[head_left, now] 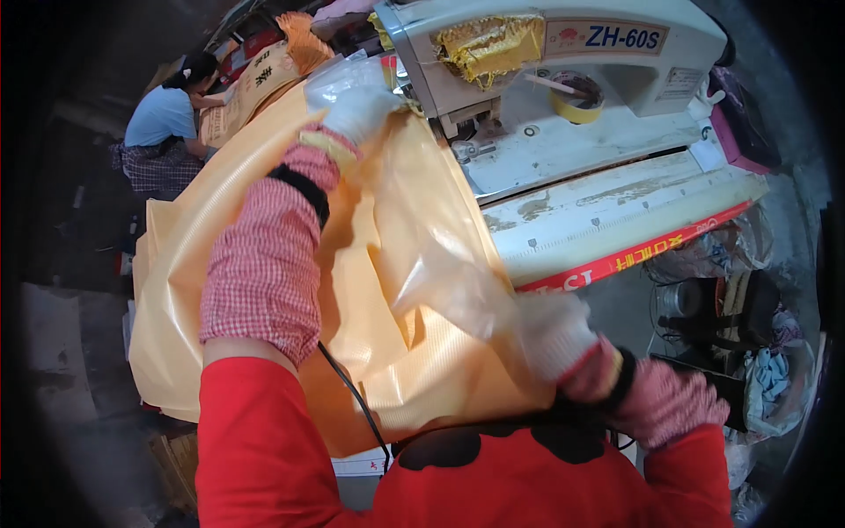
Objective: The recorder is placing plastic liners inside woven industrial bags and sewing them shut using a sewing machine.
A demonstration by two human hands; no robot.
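A large pale-orange woven sack lies across the work surface in front of me, creased and glossy. My left hand, in a white glove, is at the sack's far end, close to the sewing machine's needle area; motion smears its fingers. Clear plastic film shows beside that hand. My right hand, also gloved in white and blurred, is at the sack's right edge. A strip of clear plastic film runs from the sack's middle to it, and the hand appears closed on this strip.
An industrial sewing machine stands at the far right, with a tape roll on its bed. A ruler-marked table edge lies nearer. Bags and cloth sit at right. At far left a person bends over another sack.
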